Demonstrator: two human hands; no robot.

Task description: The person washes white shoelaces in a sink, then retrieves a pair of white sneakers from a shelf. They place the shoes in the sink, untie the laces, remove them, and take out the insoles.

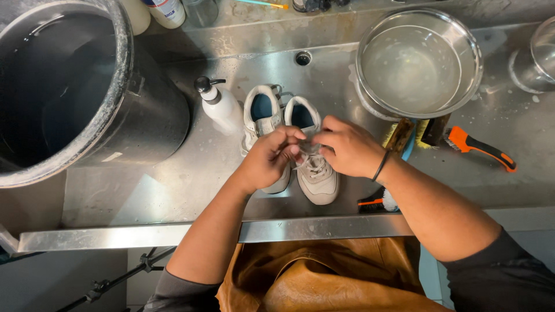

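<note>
Fingertips of both hands pinch the white lace over the right-hand shoe (317, 173): the left hand (267, 159) and right hand (347, 147) meet above its tongue, fingers narrow, gripping lace. The pair of pale sneakers sits on the steel counter (173, 185), the other shoe (263, 121) touching it. Just left of the shoes stands a white pump bottle (221, 107). Behind them, to the right, a steel bowl (419, 60) of soapy water. Right of the shoes lie brushes, one orange-handled (471, 144). Far left, a big dark pot (75, 86).
</note>
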